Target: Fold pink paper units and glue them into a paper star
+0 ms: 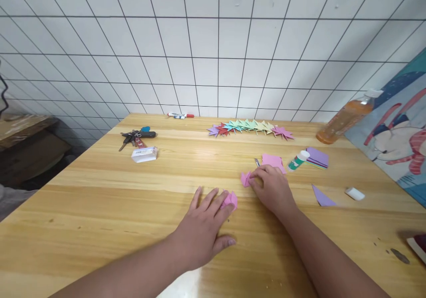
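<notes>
My left hand (204, 227) lies flat on the wooden table with its fingers spread. Its index finger rests over a small folded pink paper piece (232, 200), partly covering it. Slightly farther off and to the right, my right hand (271, 189) pinches the edge of another folded pink paper piece (245, 179) between thumb and fingers. Just beyond that hand are a pink paper sheet (273, 161) and the tip of a slim metal tool (257, 161), mostly hidden.
At the wall sits a row of colourful folded paper (251, 127). Rightward are a glue stick (298, 160), purple paper stack (317, 157), purple triangle (322, 196), eraser (355, 194) and leaning bottle (346, 118). Leftward are keys (136, 137), a small white box (144, 154) and a marker (180, 116).
</notes>
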Demonstrator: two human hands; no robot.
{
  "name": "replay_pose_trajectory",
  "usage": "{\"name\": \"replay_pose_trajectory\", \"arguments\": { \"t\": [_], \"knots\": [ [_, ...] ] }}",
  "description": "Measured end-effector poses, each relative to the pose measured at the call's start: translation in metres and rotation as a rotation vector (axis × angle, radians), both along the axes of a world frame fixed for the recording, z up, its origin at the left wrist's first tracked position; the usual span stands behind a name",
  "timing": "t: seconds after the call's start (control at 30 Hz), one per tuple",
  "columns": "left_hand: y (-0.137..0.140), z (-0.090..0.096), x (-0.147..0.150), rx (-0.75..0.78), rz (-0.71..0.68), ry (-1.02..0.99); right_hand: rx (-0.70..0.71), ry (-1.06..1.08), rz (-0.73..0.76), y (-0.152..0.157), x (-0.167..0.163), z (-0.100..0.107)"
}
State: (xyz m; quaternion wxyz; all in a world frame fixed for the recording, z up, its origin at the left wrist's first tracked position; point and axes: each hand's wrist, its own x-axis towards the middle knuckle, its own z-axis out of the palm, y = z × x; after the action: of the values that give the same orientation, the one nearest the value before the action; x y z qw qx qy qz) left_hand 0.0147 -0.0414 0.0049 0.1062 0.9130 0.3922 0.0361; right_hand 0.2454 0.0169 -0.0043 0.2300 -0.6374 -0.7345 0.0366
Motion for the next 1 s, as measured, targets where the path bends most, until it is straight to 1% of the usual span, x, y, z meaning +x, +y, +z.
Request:
{"name": "replay_pose_trajectory", "arguments": {
  "t": [0.1,0.2,0.23,0.3,0.37,0.57,0.83,1.0],
  "knots": [
    [0.001,-0.001,-0.001,0.003,0.003,0.004,-0.068,0.129,0.093,-0.002,0.001,0.004],
    [0.002,-0.001,-0.002,0.007,0.006,0.004,-0.207,0.322,0.247,-0.007,0.003,0.012],
    [0.001,-0.001,-0.002,0.005,0.005,0.003,-0.242,0.352,0.284,-0.010,0.003,0.015],
    [0.001,-0.001,-0.002,0.000,0.001,0.001,-0.235,0.315,0.340,-0.014,0.003,0.020],
    [0.001,-0.002,-0.002,0.002,0.001,0.001,-0.214,0.242,0.361,-0.017,0.000,0.022],
    [0.001,-0.004,-0.002,0.042,-0.003,-0.011,-0.241,0.128,0.390,-0.022,-0.012,0.019],
    [0.002,-0.003,-0.001,0.013,-0.009,-0.002,-0.234,0.096,0.318,-0.022,-0.017,0.015],
    [0.002,-0.003,-0.001,0.017,-0.008,-0.006,-0.232,0.087,0.345,-0.022,-0.018,0.014]
  ]
}}
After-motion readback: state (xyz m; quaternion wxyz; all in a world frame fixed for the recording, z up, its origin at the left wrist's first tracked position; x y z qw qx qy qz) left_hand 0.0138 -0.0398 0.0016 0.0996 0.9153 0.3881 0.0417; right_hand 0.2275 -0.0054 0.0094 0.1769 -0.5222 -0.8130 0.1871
